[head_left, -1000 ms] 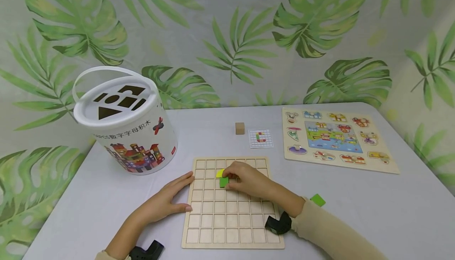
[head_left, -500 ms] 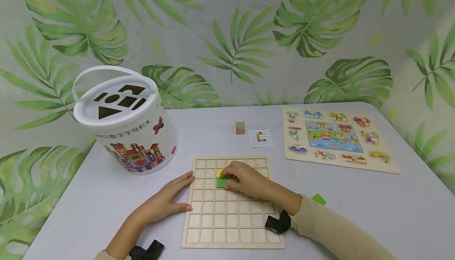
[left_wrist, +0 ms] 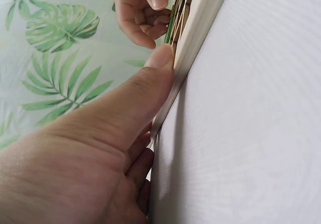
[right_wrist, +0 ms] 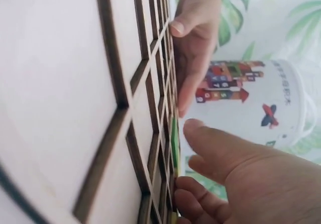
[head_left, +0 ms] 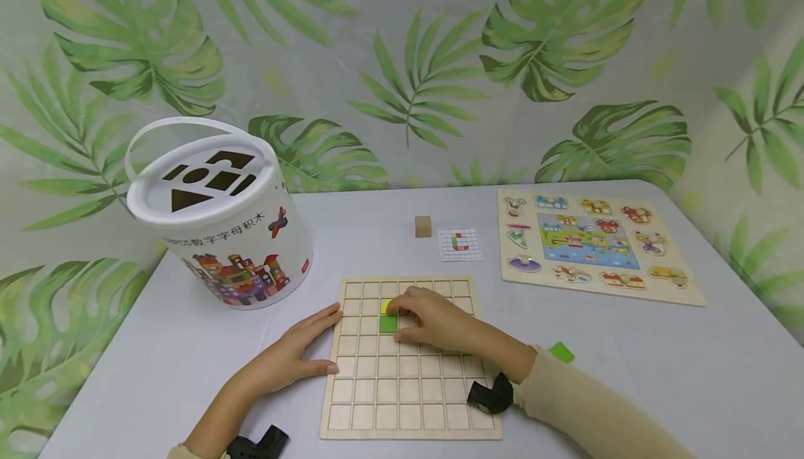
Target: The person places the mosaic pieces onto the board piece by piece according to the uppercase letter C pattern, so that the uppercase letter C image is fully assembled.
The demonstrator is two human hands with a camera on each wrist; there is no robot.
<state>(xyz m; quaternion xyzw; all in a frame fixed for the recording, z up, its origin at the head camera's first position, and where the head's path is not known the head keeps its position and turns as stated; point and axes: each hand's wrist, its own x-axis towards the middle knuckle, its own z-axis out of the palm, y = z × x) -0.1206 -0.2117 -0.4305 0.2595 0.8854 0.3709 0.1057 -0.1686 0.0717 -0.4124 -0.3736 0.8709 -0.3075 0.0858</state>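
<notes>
A green square tile point(head_left: 388, 324) lies in a cell of the wooden grid board point(head_left: 368, 414), directly below a yellow tile point(head_left: 385, 307). My right hand point(head_left: 433, 318) is over the upper middle of the board, index fingertip at the border between these two tiles. Its thumb is spread away from the green tile, as the right wrist view also shows, and nothing sits between thumb and fingers. The cells under this hand are hidden. My left hand point(head_left: 292, 353) rests against the board's left edge with fingers extended, the thumb point(left_wrist: 159, 58) touching the rim.
Another green tile point(head_left: 562, 352) lies beside the right sleeve. Behind the board are a wooden cube point(head_left: 423, 227) and a small card point(head_left: 460, 245) with a coloured grid pattern. A white block bucket point(head_left: 220, 236) stands at left, a picture puzzle board point(head_left: 590, 274) at right.
The green tile has shifted slightly left and now sits squarely in its cell. My right thumb has come away from it. My left hand has stayed in place.
</notes>
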